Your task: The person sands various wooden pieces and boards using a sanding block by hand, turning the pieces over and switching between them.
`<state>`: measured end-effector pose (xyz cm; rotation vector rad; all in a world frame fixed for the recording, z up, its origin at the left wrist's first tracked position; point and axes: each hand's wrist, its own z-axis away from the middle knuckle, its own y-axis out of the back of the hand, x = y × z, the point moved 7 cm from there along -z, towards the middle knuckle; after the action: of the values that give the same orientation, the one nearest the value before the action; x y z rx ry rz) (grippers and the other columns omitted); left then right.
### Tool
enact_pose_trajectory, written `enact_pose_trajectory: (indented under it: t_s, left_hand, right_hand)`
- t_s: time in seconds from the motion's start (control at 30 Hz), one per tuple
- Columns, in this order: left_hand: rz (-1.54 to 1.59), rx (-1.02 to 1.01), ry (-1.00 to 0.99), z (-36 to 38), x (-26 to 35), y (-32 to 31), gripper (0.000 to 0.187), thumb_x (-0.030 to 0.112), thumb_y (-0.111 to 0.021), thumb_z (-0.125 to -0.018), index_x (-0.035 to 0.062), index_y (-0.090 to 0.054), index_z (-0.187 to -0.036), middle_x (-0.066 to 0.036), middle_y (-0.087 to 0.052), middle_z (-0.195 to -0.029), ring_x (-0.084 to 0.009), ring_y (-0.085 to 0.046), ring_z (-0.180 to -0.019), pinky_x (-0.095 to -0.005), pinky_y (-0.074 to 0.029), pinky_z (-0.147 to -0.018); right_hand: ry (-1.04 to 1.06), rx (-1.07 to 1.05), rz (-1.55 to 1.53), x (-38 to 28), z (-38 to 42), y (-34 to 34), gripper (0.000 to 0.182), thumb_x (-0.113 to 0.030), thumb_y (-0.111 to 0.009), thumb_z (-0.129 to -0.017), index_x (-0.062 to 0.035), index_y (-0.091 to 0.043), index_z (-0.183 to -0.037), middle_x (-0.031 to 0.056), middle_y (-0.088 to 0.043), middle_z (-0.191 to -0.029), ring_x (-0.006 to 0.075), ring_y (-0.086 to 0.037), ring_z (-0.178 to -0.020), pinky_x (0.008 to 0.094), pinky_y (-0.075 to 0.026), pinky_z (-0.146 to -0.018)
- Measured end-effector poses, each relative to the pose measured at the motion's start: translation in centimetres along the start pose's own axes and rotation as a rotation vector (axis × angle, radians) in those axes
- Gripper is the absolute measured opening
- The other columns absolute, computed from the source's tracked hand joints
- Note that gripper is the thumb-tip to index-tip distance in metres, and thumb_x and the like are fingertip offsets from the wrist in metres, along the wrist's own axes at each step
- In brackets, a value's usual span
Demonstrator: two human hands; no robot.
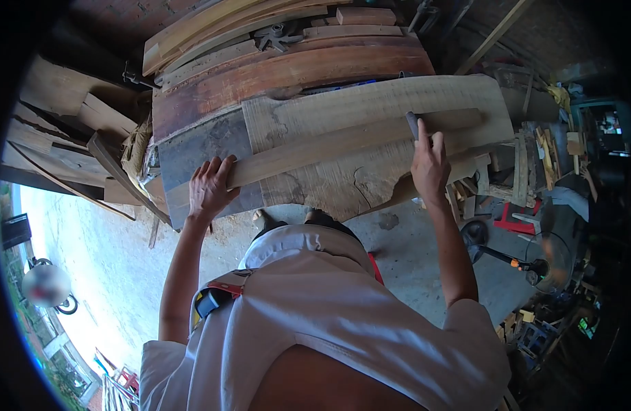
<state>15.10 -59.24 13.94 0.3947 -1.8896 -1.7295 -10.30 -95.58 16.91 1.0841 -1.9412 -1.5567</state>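
a: what is seen at the largest scale?

b: a stack of timber (288, 68) is piled as the surface, reddish boards below and behind. on top a wide pale slab (370, 147) is laid flat, with a ragged, cracked near edge.

a: and on the slab?

b: a long narrow plank (329, 145) is laid across it at a slant, its left end carried out over a dark board (199, 147). it seems already to be placed as a straightedge.

a: how is it held?

b: the left end is pressed down by the left hand (209, 186), fingers spread and flat, nothing gripped. near the right end the right hand (430, 164) is closed around a thin dark pencil-like tool (413, 125), its tip set at the plank's upper edge.

a: how far along is the work judged to be?

b: early, it is judged. no drawn line can be made out on the slab, though one may be too faint to be seen. no cut is seen along the plank's edge. marking appears only to be starting at the right end, so the run towards the left hand is left to be done.
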Motion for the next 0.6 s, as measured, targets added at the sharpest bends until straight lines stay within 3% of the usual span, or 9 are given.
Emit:
enact_pose_trajectory:
  t_s: [0.03, 0.17, 0.27, 0.33, 0.43, 0.5, 0.6]
  left_hand:
    - [-0.002, 0.010, -0.006, -0.1, 0.0, 0.1, 0.065, 0.018, -0.081, -0.063, 0.0154, -0.056, -0.122, -0.007, -0.058, -0.097, -0.0286, -0.061, -0.090, -0.0408, -0.050, -0.083]
    - [-0.001, -0.005, -0.024, -0.2, 0.1, 0.0, 0.064, 0.018, -0.081, -0.063, 0.0153, -0.056, -0.122, -0.007, -0.058, -0.096, -0.0286, -0.061, -0.090, -0.0408, -0.050, -0.082]
    - [-0.014, 0.007, -0.030, -0.1, 0.0, 0.1, 0.064, 0.018, -0.081, -0.063, 0.0150, -0.056, -0.121, -0.007, -0.057, -0.095, -0.0290, -0.061, -0.090, -0.0410, -0.050, -0.082]
    - [-0.013, 0.021, -0.026, -0.1, -0.1, 0.0, 0.064, 0.018, -0.081, -0.063, 0.0148, -0.056, -0.121, -0.007, -0.057, -0.095, -0.0291, -0.060, -0.089, -0.0409, -0.050, -0.082]
    - [0.004, -0.008, -0.007, -0.1, -0.1, 0.0, 0.064, 0.018, -0.081, -0.063, 0.0149, -0.056, -0.121, -0.007, -0.057, -0.095, -0.0290, -0.060, -0.089, -0.0409, -0.050, -0.081]
    - [0.002, -0.009, -0.006, -0.2, -0.2, 0.0, 0.064, 0.018, -0.082, -0.063, 0.0149, -0.056, -0.121, -0.007, -0.057, -0.095, -0.0289, -0.060, -0.089, -0.0409, -0.050, -0.081]
    - [0.000, -0.002, -0.016, 0.1, -0.1, 0.0, 0.064, 0.019, -0.082, -0.062, 0.0150, -0.056, -0.120, -0.007, -0.057, -0.095, -0.0287, -0.061, -0.090, -0.0410, -0.050, -0.082]
  right_hand:
    - [0.035, 0.001, 0.017, 0.5, -0.2, 0.0, 0.052, -0.009, -0.061, -0.091, -0.0136, -0.048, -0.141, 0.0145, -0.050, -0.101, 0.0349, -0.063, -0.091, 0.0447, -0.055, -0.070]
    - [-0.299, 0.091, 0.151, 15.1, -4.3, -0.1, 0.047, -0.012, -0.057, -0.093, -0.0132, -0.048, -0.139, 0.0151, -0.051, -0.105, 0.0370, -0.062, -0.095, 0.0487, -0.054, -0.076]
    - [-0.435, 0.100, 0.174, 15.3, -4.8, 0.5, 0.046, -0.014, -0.056, -0.094, -0.0125, -0.048, -0.139, 0.0163, -0.050, -0.109, 0.0384, -0.061, -0.097, 0.0502, -0.052, -0.079]
    - [-0.271, 0.116, 0.073, 9.7, -3.3, -0.5, 0.047, -0.012, -0.056, -0.094, -0.0133, -0.048, -0.140, 0.0170, -0.048, -0.111, 0.0388, -0.061, -0.098, 0.0499, -0.053, -0.079]
    - [-0.023, -0.047, -0.054, -0.8, -0.1, -0.2, 0.050, -0.009, -0.059, -0.092, -0.0146, -0.048, -0.141, 0.0160, -0.049, -0.104, 0.0389, -0.061, -0.097, 0.0503, -0.053, -0.079]
    - [-0.003, -0.054, -0.024, 0.5, -0.8, 0.1, 0.050, -0.009, -0.059, -0.092, -0.0147, -0.048, -0.140, 0.0155, -0.050, -0.102, 0.0377, -0.061, -0.096, 0.0495, -0.053, -0.078]
    - [-0.302, 0.044, 0.126, 11.2, -4.0, 0.5, 0.047, -0.012, -0.056, -0.094, -0.0147, -0.048, -0.140, 0.0157, -0.050, -0.110, 0.0375, -0.061, -0.098, 0.0504, -0.053, -0.077]
